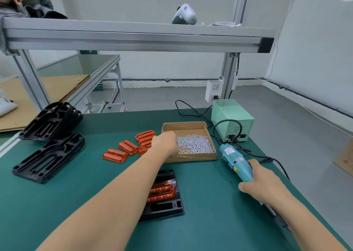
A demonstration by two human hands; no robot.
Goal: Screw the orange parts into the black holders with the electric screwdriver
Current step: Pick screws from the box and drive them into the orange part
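Observation:
A black holder (pixel 166 206) lies on the green mat in front of me with an orange part (pixel 161 192) seated in it; my left forearm hides its left side. My left hand (pixel 165 142) reaches into a cardboard tray (pixel 191 157), fingers curled down over the silver screws (pixel 195 143); whether it holds one is hidden. My right hand (pixel 261 183) grips the teal electric screwdriver (pixel 236 161), which lies slanted with its bit end toward me. Several loose orange parts (pixel 128 147) lie left of the tray.
Two piles of black holders (pixel 48 158) sit at the left of the mat. A pale green power box (pixel 232 118) stands behind the tray, its black cable running to the screwdriver. An aluminium frame beam (pixel 133 38) crosses overhead. The table's right edge is near my right arm.

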